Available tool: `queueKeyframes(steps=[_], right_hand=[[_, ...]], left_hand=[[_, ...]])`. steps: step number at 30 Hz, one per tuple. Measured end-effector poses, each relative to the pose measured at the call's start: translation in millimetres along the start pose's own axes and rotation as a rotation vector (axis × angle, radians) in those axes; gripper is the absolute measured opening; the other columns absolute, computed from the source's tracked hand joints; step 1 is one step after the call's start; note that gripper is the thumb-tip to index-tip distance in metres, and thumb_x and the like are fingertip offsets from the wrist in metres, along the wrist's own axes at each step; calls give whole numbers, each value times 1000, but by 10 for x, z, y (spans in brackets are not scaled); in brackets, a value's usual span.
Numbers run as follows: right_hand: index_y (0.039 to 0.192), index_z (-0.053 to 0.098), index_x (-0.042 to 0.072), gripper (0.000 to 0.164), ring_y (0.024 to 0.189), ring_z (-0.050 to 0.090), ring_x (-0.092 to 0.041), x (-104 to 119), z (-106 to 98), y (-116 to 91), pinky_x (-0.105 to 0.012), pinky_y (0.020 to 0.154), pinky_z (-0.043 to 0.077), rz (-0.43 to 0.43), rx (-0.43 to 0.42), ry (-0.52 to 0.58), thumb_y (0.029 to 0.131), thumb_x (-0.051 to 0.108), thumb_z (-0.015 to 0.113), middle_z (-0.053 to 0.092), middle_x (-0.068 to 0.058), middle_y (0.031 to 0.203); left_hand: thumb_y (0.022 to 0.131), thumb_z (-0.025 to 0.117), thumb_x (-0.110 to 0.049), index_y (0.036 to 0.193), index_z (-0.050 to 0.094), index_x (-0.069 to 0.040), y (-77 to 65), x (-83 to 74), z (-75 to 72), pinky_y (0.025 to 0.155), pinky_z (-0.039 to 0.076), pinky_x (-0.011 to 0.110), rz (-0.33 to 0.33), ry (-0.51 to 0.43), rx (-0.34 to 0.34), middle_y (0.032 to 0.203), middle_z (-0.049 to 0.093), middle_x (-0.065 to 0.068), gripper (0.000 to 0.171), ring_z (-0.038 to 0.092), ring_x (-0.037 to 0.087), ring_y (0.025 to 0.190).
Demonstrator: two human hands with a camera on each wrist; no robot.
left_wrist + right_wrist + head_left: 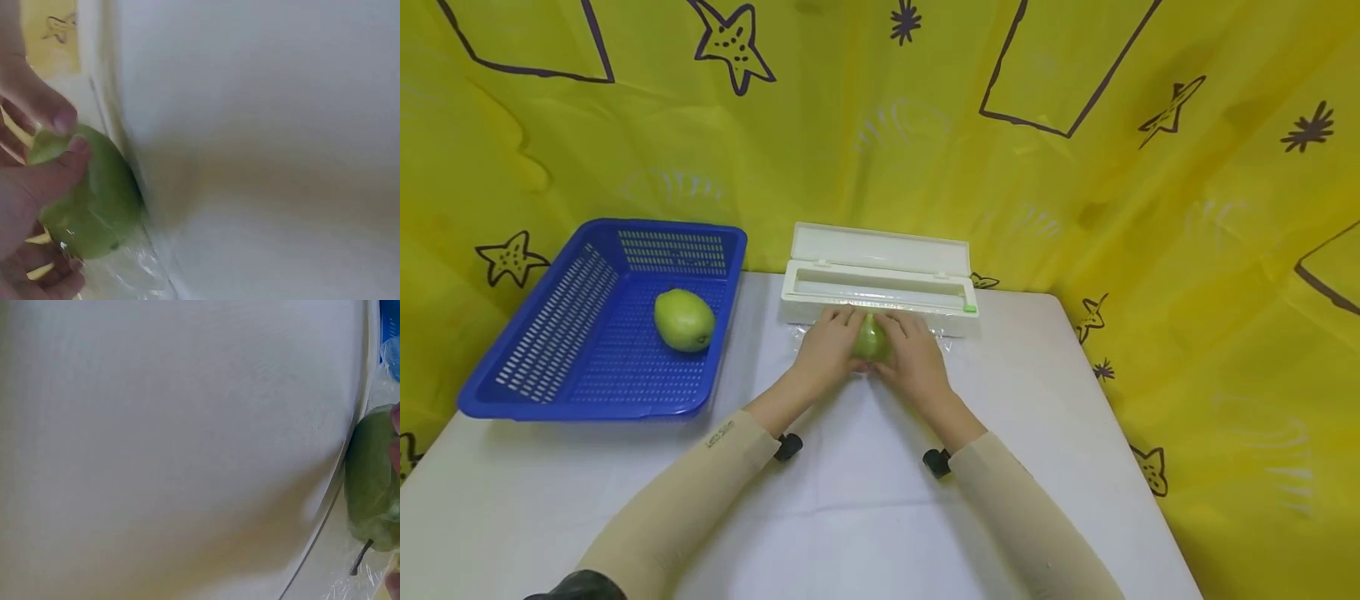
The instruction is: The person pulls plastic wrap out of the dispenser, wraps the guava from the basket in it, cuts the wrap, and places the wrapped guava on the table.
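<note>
Left hand (829, 342) and right hand (916, 350) grip oval green fruit (871, 340) in clear plastic film (128, 269), near far edge of white table (865, 467), beside open white plastic box (880, 271). Uneven pull could crease film; slack grip could let fruit roll.

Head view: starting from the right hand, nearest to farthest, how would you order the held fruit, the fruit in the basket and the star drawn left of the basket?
From the right hand:
1. Held fruit: between it and the left hand.
2. Loose fruit: left, inside the blue basket.
3. Star: farthest left, on the yellow curtain.
</note>
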State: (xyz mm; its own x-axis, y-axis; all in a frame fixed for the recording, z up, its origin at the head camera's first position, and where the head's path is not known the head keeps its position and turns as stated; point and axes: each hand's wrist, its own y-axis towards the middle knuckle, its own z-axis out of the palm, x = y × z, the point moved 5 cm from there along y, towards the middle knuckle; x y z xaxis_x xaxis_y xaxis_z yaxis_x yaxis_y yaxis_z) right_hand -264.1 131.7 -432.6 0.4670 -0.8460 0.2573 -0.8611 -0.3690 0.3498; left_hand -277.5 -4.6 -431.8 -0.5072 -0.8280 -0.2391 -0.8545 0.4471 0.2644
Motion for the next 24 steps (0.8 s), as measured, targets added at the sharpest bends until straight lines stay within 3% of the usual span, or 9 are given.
queueKeyframes(steps=[7, 11, 16, 20, 24], right_hand=[[139, 54, 8, 82, 129, 50, -30, 5, 102, 45, -44, 106, 47, 24, 51, 7, 68, 22, 93, 54, -8, 139], [136, 55, 8, 81, 124, 54, -30, 4, 117, 95, -45, 103, 48, 28, 45, 6, 67, 27, 93, 57, -8, 134], [139, 54, 7, 80, 125, 54, -31, -4, 113, 129, -45, 105, 47, 4, 69, 13, 72, 30, 90, 57, -10, 135], [143, 51, 6, 78, 130, 51, -31, -22, 100, 152, -46, 107, 45, -10, 97, 21, 79, 33, 86, 54, -12, 140], [146, 47, 7, 80, 133, 48, -32, -70, 113, 166, -47, 110, 43, 12, 141, 19, 82, 39, 82, 51, -13, 144]], left_hand=[[69, 91, -25, 134, 57, -8, 40, 107, 27, 98, 50, 46, -17, -141, -4, 132, 63, 12, 75, 54, 35, 119], [68, 91, -27, 132, 60, -9, 53, 141, 26, 96, 50, 46, -2, -179, -25, 125, 68, 11, 73, 58, 35, 112], [67, 91, -31, 130, 62, -12, 58, 191, 20, 92, 51, 47, -52, -226, -27, 118, 71, 11, 72, 60, 36, 109], [67, 90, -33, 128, 63, -10, 69, 190, -2, 94, 50, 47, -63, -231, -33, 121, 69, 13, 71, 60, 37, 109], [70, 88, -33, 134, 60, -8, 64, 146, -6, 92, 52, 45, -17, -199, -57, 126, 59, 17, 74, 60, 34, 107]])
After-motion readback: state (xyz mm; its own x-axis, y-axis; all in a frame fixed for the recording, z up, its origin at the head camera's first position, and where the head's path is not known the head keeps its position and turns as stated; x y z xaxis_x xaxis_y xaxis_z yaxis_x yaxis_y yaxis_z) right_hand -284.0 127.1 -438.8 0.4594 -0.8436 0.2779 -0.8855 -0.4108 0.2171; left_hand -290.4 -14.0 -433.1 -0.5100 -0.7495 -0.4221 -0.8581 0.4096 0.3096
